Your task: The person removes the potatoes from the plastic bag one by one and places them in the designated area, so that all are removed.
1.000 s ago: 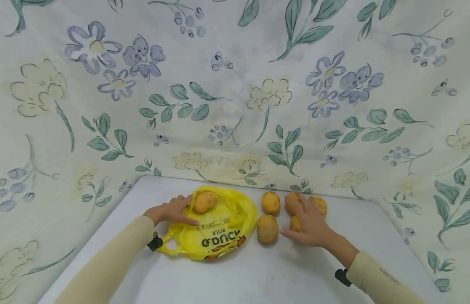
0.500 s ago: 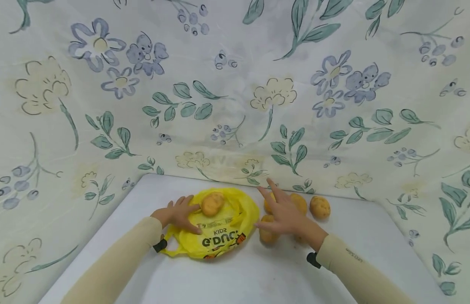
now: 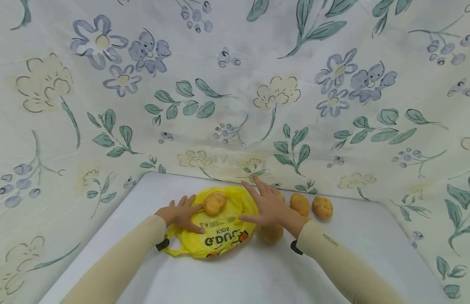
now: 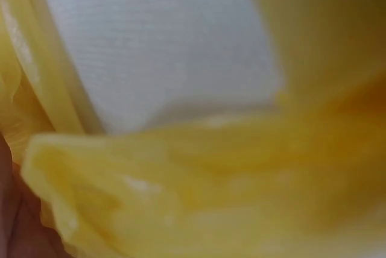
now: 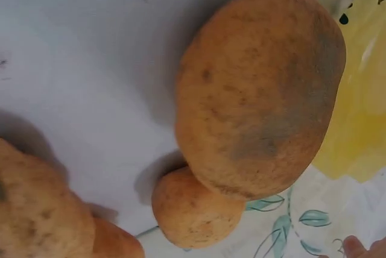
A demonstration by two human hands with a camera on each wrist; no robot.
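Observation:
A yellow plastic bag (image 3: 220, 249) with printed lettering lies flat on the white table in the head view. One potato (image 3: 214, 203) sits at its upper part; whether inside or on top I cannot tell. My left hand (image 3: 183, 215) rests on the bag's left side, fingers spread and thumb extended over the plastic. My right hand (image 3: 273, 209) reaches over the bag's right edge, fingers spread, holding nothing visible. Below it lies another potato (image 3: 272, 234), partly hidden; the right wrist view shows this big potato (image 5: 259, 95) with a greyish patch.
Right of my right hand lie a potato (image 3: 299, 204) and, farther right, another potato (image 3: 322, 208). Parts of others show behind the hand and wrist. The white table (image 3: 227, 283) ends at a floral cloth backdrop (image 3: 235, 147).
My right hand has moved left from over the right-hand potatoes to the bag's right edge. The left hand has spread its fingers and shifted slightly right; the potato on the bag now shows more fully.

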